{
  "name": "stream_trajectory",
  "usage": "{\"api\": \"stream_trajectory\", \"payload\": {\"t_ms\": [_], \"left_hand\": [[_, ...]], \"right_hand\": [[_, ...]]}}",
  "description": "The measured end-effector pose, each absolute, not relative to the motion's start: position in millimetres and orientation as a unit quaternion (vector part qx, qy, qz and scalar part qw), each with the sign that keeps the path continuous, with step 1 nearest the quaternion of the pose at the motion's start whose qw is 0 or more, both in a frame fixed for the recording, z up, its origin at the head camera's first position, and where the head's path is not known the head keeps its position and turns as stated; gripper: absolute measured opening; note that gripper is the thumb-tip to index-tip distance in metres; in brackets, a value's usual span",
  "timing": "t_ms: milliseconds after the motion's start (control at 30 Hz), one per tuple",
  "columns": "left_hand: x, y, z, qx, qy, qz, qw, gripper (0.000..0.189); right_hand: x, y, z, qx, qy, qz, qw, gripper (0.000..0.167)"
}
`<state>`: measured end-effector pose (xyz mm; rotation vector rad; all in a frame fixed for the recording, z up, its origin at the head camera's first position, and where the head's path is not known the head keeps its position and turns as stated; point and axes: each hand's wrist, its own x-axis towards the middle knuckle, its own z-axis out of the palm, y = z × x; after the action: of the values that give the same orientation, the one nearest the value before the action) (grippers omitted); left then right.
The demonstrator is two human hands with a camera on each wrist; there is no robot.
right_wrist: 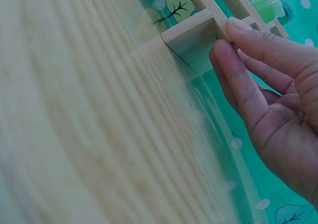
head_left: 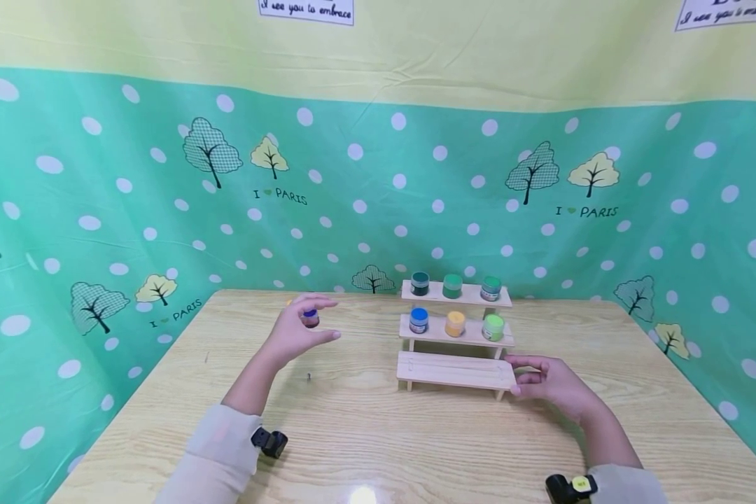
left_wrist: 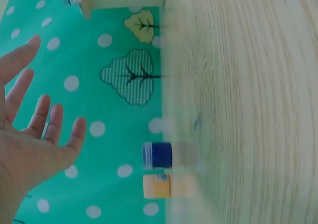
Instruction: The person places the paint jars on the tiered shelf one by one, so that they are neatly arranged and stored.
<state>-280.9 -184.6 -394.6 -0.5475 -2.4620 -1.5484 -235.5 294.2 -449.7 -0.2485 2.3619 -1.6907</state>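
Note:
My right hand [head_left: 554,385] pinches the right end of the low front step [head_left: 456,369] of a wooden tiered display stand, thumb against its edge in the right wrist view. Small paint jars stand on the steps behind it: a blue jar [head_left: 418,320], a yellow-orange jar [head_left: 455,323] and a light green jar [head_left: 493,327] in the middle, three darker green ones on top. At the left, my left hand [head_left: 296,332] is raised with thumb and fingers apart, holding nothing. Behind it, partly hidden, is a dark blue jar [left_wrist: 162,155], beside an orange jar [left_wrist: 157,186].
The stand rests on a light wood-grain table [head_left: 365,427]. A green and yellow dotted cloth [head_left: 403,154] hangs behind and at both sides. A tiny dark speck [head_left: 309,376] lies on the table near the left forearm.

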Motion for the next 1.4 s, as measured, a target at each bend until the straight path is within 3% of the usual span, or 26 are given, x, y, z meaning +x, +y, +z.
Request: {"api": "stream_trajectory", "payload": {"t_ms": [300, 1400], "left_hand": [[-280, -203, -392, -0.168, -0.828, -0.527, 0.095, 0.058], [-335, -257, -426, -0.02, -0.864, -0.501, 0.04, 0.052]], "right_hand": [[-235, 294, -450, -0.083, 0.804, -0.578, 0.112, 0.076], [-234, 294, -449, -0.087, 0.802, -0.58, 0.114, 0.074]]}}
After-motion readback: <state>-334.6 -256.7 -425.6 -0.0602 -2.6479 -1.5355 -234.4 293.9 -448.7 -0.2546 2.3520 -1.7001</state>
